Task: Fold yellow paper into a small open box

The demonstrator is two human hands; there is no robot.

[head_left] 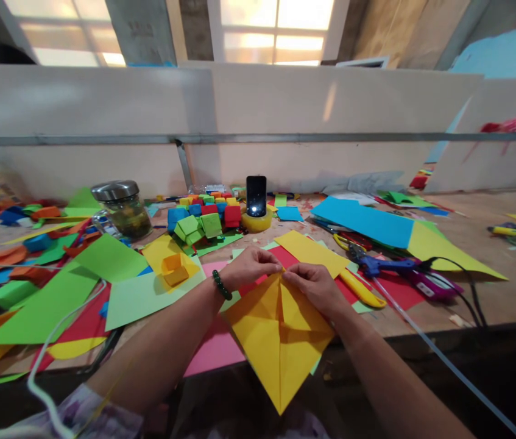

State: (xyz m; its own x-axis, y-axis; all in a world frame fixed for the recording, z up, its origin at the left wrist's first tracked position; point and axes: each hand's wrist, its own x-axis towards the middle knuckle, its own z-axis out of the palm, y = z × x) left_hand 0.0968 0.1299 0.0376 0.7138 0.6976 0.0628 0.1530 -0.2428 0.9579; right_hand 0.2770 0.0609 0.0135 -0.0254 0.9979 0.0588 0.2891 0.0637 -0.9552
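Observation:
A folded yellow paper (pixel 280 347), diamond-shaped with a centre crease, hangs partly over the table's front edge. My left hand (pixel 255 267) pinches its top corner from the left, and a dark green bead bracelet circles that wrist. From the right, my right hand (pixel 315 285) pinches the same corner, its fingertips close beside the left ones. Pink paper (pixel 219 349) and red paper lie beneath the yellow one. Left of my hands a small yellow folded box (pixel 174 269) rests on yellow paper.
Behind stand a phone (pixel 256 195) on a tape roll, colourful paper cubes (pixel 211 224) and a glass jar (pixel 125 210). A blue glue gun (pixel 385 265) with a cable, a yellow cutter (pixel 362 289) and blue sheets (pixel 362 221) lie right; green sheets (pixel 56 299) lie left.

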